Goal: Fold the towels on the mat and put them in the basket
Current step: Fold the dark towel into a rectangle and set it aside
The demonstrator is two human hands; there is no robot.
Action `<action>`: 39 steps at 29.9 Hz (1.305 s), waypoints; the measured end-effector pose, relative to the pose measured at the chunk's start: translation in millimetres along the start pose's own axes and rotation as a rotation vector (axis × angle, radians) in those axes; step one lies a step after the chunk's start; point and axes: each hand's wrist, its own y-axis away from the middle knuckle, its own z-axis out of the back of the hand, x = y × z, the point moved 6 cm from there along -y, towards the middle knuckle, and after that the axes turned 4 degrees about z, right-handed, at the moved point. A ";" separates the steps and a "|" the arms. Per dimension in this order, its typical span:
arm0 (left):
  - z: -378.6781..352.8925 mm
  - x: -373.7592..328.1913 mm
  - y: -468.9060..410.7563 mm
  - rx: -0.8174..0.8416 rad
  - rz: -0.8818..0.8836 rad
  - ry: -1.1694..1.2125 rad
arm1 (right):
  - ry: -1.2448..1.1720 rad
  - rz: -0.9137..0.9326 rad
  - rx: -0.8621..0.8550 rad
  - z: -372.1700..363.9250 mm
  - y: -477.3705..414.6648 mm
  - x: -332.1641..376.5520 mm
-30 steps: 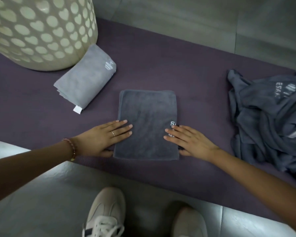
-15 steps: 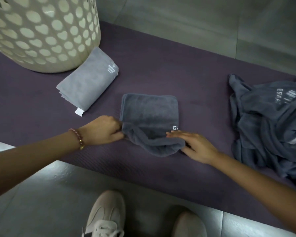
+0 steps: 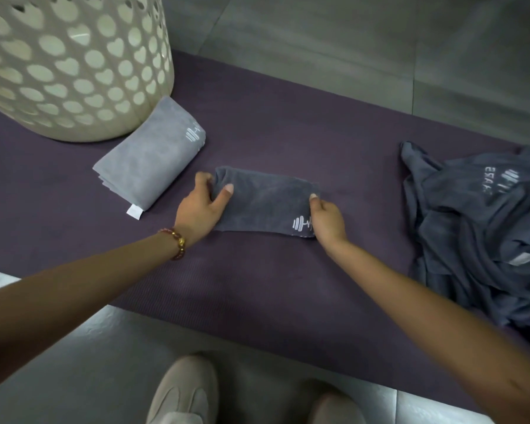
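A dark grey towel (image 3: 263,203), folded into a short wide rectangle with a white dumbbell logo, lies in the middle of the purple mat (image 3: 288,136). My left hand (image 3: 201,208) grips its left end, thumb on top. My right hand (image 3: 326,220) pinches its right end. A light grey folded towel (image 3: 150,160) lies to the left, touching the foot of the cream basket (image 3: 71,65) with heart-shaped holes at the top left. A heap of unfolded dark grey towels (image 3: 484,228) covers the mat's right side.
Grey floor tiles (image 3: 318,29) surround the mat. My two light shoes (image 3: 184,393) stand on the floor just in front of the mat's near edge.
Both hands gripped the near edge of the flat dark towel and folded it away from me, halving its depth. They now hold its two ends.
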 end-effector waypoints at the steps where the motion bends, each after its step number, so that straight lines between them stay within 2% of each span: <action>1: -0.2 -2.3 4.2 0.052 -0.040 0.053 | 0.066 0.025 -0.005 1.6 1.2 2.7; 4: -0.7 -6.5 4.2 0.169 -0.144 0.248 | 0.111 0.147 -0.053 8.5 9.2 12.9; 7: 2.4 -14.6 -5.2 0.138 -0.219 0.313 | 0.040 0.354 -0.042 10.7 21.8 21.2; 14: 8.5 -31.6 -17.8 0.127 -0.304 0.340 | -0.236 0.501 0.090 16.8 22.2 24.7; 18: 8.3 -20.9 -22.6 0.107 -0.199 0.451 | -0.350 0.376 0.132 16.8 6.3 30.1; 22: 2.1 -21.4 -26.9 0.206 -0.172 0.413 | -0.384 0.221 0.159 11.3 -8.0 18.5; 27: 4.9 -22.8 -33.5 0.296 -0.110 0.460 | -0.368 0.233 0.146 11.9 -9.6 20.8; 33: 1.0 -17.4 -37.7 0.106 -0.072 0.436 | -0.141 0.248 -0.077 0.9 6.2 27.6; 36: -2.5 -21.8 -41.4 0.025 -0.101 0.362 | -0.156 0.176 -0.189 -2.9 5.4 23.3; 39: -7.1 -24.5 -44.1 -0.056 -0.145 0.234 | -0.199 0.158 -0.226 -3.3 0.3 20.7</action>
